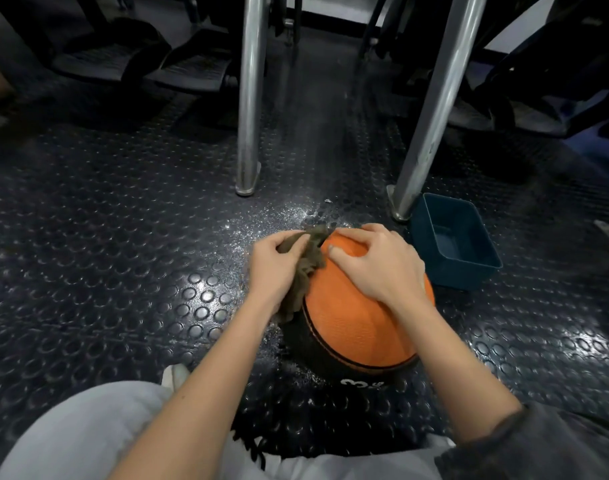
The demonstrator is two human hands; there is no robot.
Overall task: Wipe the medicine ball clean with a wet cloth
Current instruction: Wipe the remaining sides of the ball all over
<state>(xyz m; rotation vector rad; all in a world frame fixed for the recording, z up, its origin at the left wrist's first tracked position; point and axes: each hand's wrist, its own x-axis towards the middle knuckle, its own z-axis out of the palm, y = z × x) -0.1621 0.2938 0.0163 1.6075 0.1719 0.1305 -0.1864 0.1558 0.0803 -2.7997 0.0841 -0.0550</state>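
An orange and black medicine ball [355, 320] sits on the studded black floor right in front of me. My left hand [277, 268] grips a brown-grey cloth [306, 268] against the ball's upper left side; the cloth drapes down that side. My right hand [382, 265] rests on the top of the ball, fingers bent and spread with the tips on the orange surface. A white "3" is printed on the black band near the ball's bottom.
A dark blue plastic tub [455, 240] stands just right of the ball. Two metal legs [249, 98] [431, 109] rise behind it. Wet speckles mark the floor [123, 237] around the ball. My knees in light trousers [88, 434] fill the bottom.
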